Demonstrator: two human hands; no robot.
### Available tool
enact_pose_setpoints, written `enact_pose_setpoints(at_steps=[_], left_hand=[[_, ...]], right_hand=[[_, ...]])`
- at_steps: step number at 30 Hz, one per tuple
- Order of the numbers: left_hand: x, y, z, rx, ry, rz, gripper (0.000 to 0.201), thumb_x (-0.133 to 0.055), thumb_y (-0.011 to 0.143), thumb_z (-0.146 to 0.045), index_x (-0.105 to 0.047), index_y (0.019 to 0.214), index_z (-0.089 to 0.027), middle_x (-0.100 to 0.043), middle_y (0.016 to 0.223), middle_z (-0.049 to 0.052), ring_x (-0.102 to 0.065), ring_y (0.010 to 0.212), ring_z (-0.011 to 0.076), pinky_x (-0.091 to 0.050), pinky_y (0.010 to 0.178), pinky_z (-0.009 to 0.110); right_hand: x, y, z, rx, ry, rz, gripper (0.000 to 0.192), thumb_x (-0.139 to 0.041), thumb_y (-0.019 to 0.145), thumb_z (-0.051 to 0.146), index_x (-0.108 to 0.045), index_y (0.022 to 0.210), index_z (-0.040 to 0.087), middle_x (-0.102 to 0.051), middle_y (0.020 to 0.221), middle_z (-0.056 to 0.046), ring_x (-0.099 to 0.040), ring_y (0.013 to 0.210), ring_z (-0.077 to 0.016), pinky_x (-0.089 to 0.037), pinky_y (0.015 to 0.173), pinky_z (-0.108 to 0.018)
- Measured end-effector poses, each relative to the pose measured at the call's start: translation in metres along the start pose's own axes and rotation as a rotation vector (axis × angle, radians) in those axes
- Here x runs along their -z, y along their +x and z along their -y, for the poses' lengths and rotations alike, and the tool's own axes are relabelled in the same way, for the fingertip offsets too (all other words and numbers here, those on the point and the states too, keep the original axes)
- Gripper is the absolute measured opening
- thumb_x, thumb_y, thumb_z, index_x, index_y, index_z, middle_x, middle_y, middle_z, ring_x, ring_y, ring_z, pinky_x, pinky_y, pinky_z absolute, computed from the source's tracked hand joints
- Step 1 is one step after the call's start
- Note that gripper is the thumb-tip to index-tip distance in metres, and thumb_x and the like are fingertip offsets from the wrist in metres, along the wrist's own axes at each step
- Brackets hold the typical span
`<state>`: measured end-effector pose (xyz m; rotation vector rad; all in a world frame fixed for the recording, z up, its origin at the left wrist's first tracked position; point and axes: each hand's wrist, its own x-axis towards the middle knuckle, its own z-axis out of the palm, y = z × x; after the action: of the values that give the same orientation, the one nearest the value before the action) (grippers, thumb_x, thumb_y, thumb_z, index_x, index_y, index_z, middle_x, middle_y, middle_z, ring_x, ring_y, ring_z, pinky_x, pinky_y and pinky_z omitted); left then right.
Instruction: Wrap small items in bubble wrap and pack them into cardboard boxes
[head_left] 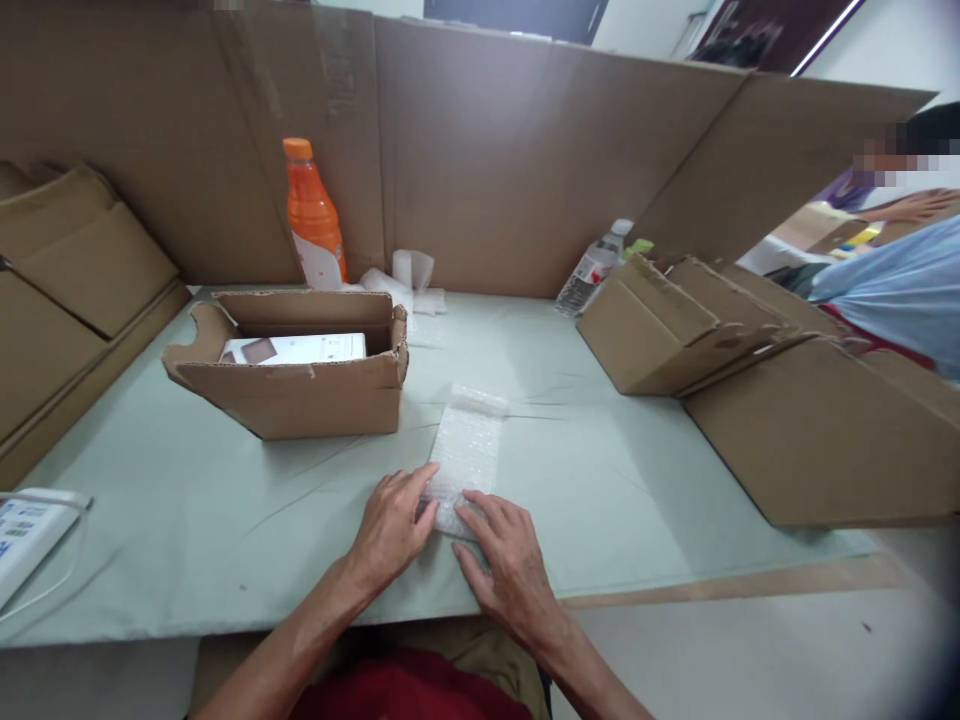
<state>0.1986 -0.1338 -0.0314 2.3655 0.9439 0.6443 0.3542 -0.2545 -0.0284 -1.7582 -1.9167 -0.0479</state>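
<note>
A flat strip of clear bubble wrap (469,445) lies on the cloth-covered table, its far end curled up and its near end folded into a thicker bundle. At the left edge of that near end, my left hand (395,518) has its thumb and fingers closed on the wrap. From the right, my right hand (504,550) grips the same bundle, fingertips on top and thumb by the near edge. Whether anything lies inside the folded wrap, I cannot tell. Left of the wrap stands an open cardboard box (330,402) with a white printed box (322,348) inside.
An orange bottle (311,215) stands at the back, beside crumpled bubble wrap (409,285). A clear bottle (592,270) leans near cardboard boxes (660,330) on the right. At left are more cardboard (97,270) and a white device with a cable (34,535). Another person (900,280) is at far right.
</note>
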Motion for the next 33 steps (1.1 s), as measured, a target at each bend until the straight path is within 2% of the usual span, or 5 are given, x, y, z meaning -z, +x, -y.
enact_pose_setpoints(at_steps=[9, 20, 25, 29, 33], left_hand=[[-0.002, 0.001, 0.008, -0.019, -0.027, -0.049, 0.046, -0.058, 0.087, -0.015, -0.056, 0.133, -0.016, -0.073, 0.098, 0.008, -0.065, 0.087, 0.0236, -0.053, 0.081, 0.039], [-0.005, 0.002, 0.008, -0.041, 0.035, -0.036, 0.043, -0.054, 0.09, -0.015, -0.057, 0.132, -0.016, -0.073, 0.1, 0.009, -0.064, 0.091, 0.0261, -0.049, 0.083, 0.041], [-0.006, 0.002, 0.009, -0.041, 0.042, -0.034, 0.043, -0.056, 0.089, -0.015, -0.057, 0.132, -0.014, -0.073, 0.099, 0.01, -0.064, 0.089, 0.0257, -0.049, 0.082, 0.041], [-0.007, 0.002, 0.007, -0.039, 0.071, -0.038, 0.044, -0.056, 0.088, -0.015, -0.056, 0.132, -0.016, -0.072, 0.097, 0.008, -0.062, 0.088, 0.0243, -0.048, 0.084, 0.041], [-0.006, 0.003, 0.005, -0.049, 0.094, -0.053, 0.046, -0.057, 0.086, -0.014, -0.056, 0.132, -0.018, -0.071, 0.09, 0.006, -0.062, 0.085, 0.0229, -0.048, 0.079, 0.037]], right_hand=[[0.004, 0.002, -0.003, -0.014, 0.059, -0.077, 0.024, -0.062, 0.089, 0.02, -0.06, 0.113, 0.022, -0.063, 0.128, -0.011, -0.056, 0.114, -0.0292, -0.046, 0.091, -0.046], [0.014, 0.01, -0.026, -0.119, 0.136, -0.121, 0.045, -0.059, 0.092, 0.025, -0.048, 0.136, 0.023, -0.062, 0.132, -0.011, -0.057, 0.12, -0.0283, -0.045, 0.097, -0.046], [0.006, 0.022, -0.035, -0.164, 0.187, -0.037, 0.038, -0.059, 0.091, 0.02, -0.054, 0.128, 0.023, -0.07, 0.103, -0.006, -0.063, 0.098, -0.0242, -0.048, 0.087, -0.041], [0.001, 0.023, -0.035, -0.13, 0.085, -0.136, 0.024, -0.061, 0.09, 0.019, -0.06, 0.115, 0.021, -0.066, 0.081, -0.002, -0.061, 0.082, -0.0217, -0.045, 0.083, -0.04], [0.011, 0.014, -0.033, -0.112, -0.008, -0.215, 0.023, -0.059, 0.092, 0.02, -0.058, 0.116, 0.021, -0.068, 0.089, -0.005, -0.062, 0.091, -0.0245, -0.043, 0.087, -0.043]])
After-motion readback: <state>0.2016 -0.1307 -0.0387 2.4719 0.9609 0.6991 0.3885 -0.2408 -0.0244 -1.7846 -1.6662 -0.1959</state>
